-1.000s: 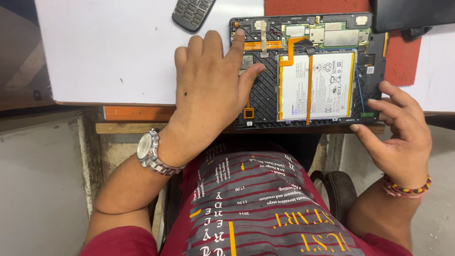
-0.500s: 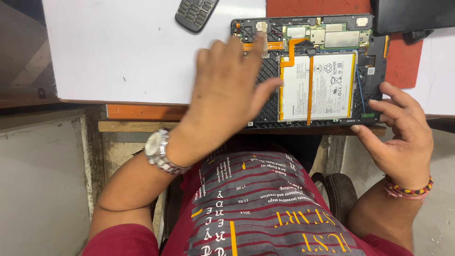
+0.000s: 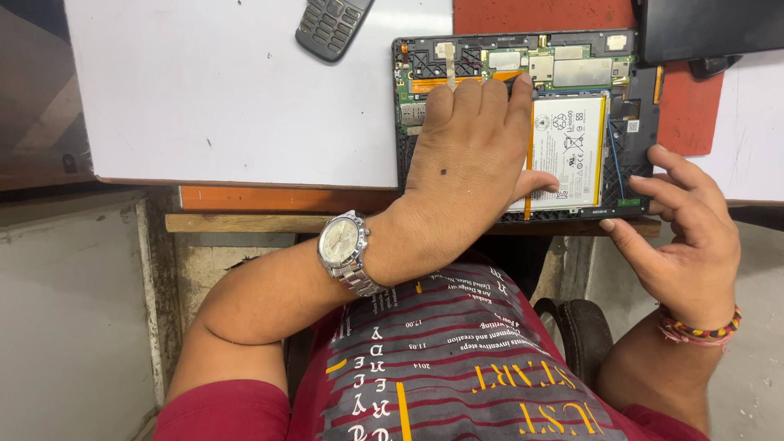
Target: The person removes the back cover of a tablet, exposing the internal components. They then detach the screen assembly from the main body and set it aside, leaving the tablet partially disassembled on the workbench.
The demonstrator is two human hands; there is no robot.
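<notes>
An opened tablet (image 3: 629, 139) lies back-up at the table's near edge, showing a white battery (image 3: 572, 147), green circuit boards and orange flex cables. My left hand (image 3: 469, 171) lies flat over the tablet's left half, fingertips at the orange cable near the top, thumb on the battery's lower edge. It wears a silver wristwatch (image 3: 345, 249). My right hand (image 3: 682, 233) holds the tablet's lower right corner, with the fingers curled on its edge. A beaded bracelet circles that wrist.
A dark keypad phone (image 3: 331, 24) lies on the white table surface (image 3: 229, 90) at the top. A red mat (image 3: 686, 106) sits under the tablet's right side, with a black device (image 3: 710, 28) at the top right. A stool edge shows below.
My left hand has slid rightward across the tablet, from its left edge onto the battery. The right hand has stayed at the lower right corner.
</notes>
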